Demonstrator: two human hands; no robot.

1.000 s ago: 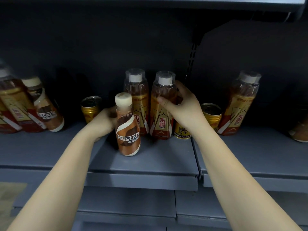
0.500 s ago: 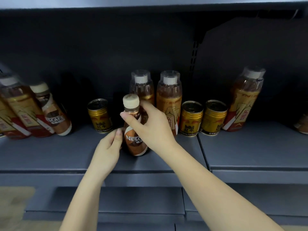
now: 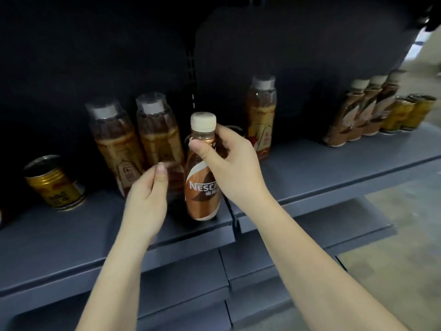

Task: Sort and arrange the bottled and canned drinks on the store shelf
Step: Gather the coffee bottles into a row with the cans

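The right hand (image 3: 229,161) is clamped on the Nescafe bottle (image 3: 202,187) beside the loosely curled, empty left hand (image 3: 149,199), while mismatched bottles and cans either side suggest sorting is unfinished.

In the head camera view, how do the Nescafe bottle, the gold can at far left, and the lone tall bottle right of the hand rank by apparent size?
1. Nescafe bottle, though it is nearest the camera, which enlarges it.
2. Lone tall bottle; set farther back, so its true size against the Nescafe is unsure.
3. Gold can, clearly smallest.
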